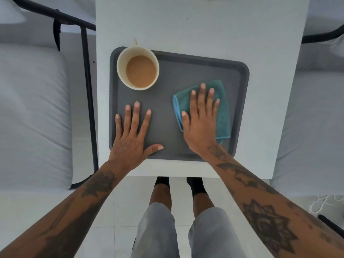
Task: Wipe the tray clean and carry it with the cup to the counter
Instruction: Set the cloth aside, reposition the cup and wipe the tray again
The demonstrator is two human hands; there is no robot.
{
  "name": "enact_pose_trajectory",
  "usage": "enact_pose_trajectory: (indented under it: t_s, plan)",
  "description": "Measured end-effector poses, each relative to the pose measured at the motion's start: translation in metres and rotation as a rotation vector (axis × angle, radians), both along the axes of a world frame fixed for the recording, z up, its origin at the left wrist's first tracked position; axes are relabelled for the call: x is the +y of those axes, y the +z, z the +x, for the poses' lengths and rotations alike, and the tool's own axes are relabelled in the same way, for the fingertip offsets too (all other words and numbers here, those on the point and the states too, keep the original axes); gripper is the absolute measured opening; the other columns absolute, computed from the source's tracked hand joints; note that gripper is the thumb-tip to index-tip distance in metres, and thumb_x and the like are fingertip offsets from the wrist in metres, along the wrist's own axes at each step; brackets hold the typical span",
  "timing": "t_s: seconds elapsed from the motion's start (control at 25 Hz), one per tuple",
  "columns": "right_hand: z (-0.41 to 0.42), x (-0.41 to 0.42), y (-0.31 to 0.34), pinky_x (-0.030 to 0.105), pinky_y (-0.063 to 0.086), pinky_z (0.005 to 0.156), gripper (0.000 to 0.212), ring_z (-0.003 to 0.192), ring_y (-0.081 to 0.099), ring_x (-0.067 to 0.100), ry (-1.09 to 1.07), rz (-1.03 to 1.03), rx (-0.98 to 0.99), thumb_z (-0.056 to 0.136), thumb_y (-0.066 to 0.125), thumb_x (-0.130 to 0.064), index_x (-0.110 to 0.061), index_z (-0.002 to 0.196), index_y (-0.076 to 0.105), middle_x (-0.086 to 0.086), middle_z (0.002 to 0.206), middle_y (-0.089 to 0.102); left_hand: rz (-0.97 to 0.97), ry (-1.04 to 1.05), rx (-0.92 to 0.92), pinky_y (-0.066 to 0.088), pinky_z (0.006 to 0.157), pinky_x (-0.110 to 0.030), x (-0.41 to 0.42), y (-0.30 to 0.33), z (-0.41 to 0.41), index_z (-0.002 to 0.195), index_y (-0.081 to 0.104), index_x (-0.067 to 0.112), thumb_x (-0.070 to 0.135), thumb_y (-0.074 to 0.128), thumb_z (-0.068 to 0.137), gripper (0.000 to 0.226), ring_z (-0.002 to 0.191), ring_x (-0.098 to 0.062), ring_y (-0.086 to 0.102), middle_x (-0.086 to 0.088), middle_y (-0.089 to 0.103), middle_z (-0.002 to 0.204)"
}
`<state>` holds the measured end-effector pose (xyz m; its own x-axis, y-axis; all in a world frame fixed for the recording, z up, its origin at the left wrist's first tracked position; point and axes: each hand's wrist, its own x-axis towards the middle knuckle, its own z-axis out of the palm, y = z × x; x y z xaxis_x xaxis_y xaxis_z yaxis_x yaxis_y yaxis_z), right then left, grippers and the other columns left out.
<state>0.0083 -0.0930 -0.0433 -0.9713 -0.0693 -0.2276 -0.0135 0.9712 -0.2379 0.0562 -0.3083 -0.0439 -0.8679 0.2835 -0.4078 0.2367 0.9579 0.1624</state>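
A dark grey tray [195, 71] lies on a narrow white table [186, 25]. In its far left corner stands a cream cup [121, 58] holding a light brown drink. A folded teal cloth [224, 112] lies on the tray's right half. My right hand [200, 120] rests flat on the cloth, fingers spread, pressing it against the tray. My left hand [133, 135] lies flat on the tray's near left part, fingers apart, with nothing in it.
A bed with a white mattress [33, 108] and a black metal frame [87, 90] stands left of the table. Another white mattress [312, 118] lies to the right. My legs and white floor tiles show below the table's near edge.
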Motion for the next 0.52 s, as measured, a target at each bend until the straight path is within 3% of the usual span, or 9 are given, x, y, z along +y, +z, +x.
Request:
enact_pose_trajectory:
  t_s: [0.16, 0.2, 0.36, 0.52]
  plan:
    - [-0.024, 0.001, -0.010, 0.056, 0.019, 0.119, 0.053, 0.149, 0.021, 0.036, 0.480, 0.032, 0.085, 0.104, 0.035, -0.034, -0.014, 0.153, 0.031, 0.010, 0.161, 0.028, 0.003, 0.032, -0.014, -0.003, 0.120, -0.062, 0.005, -0.002, 0.001, 0.159, 0.005, 0.011, 0.083, 0.029, 0.083, 0.107, 0.152, -0.043, -0.008, -0.023, -0.003, 0.166]
    - [-0.035, 0.015, -0.012, 0.055, 0.018, 0.119, 0.052, 0.149, 0.022, 0.034, 0.451, 0.064, 0.095, 0.104, 0.035, -0.034, -0.018, 0.153, 0.031, 0.009, 0.161, 0.028, 0.004, 0.037, -0.014, -0.004, 0.120, -0.062, 0.006, -0.002, 0.000, 0.159, 0.006, 0.011, 0.083, 0.030, 0.083, 0.107, 0.152, -0.042, -0.007, -0.022, -0.004, 0.166]
    - [-0.033, 0.035, -0.009, 0.057, 0.013, 0.120, 0.054, 0.150, 0.015, 0.039, -0.051, 0.108, 0.050, 0.104, 0.031, -0.033, -0.015, 0.155, 0.025, 0.014, 0.163, 0.020, 0.009, 0.040, -0.039, -0.006, 0.120, -0.059, 0.006, 0.001, -0.002, 0.159, 0.009, 0.014, 0.083, 0.032, 0.083, 0.106, 0.152, -0.042, -0.006, -0.020, -0.002, 0.166]
    - [0.036, -0.011, 0.005, 0.059, 0.013, 0.119, 0.060, 0.151, 0.006, 0.041, 0.269, 0.081, -0.053, 0.103, 0.033, -0.031, -0.009, 0.156, 0.016, 0.015, 0.164, 0.010, 0.120, 0.100, -0.105, -0.011, 0.120, -0.056, 0.009, 0.008, -0.005, 0.159, 0.005, 0.013, 0.077, 0.039, 0.085, 0.104, 0.152, -0.039, -0.012, -0.019, -0.008, 0.166]
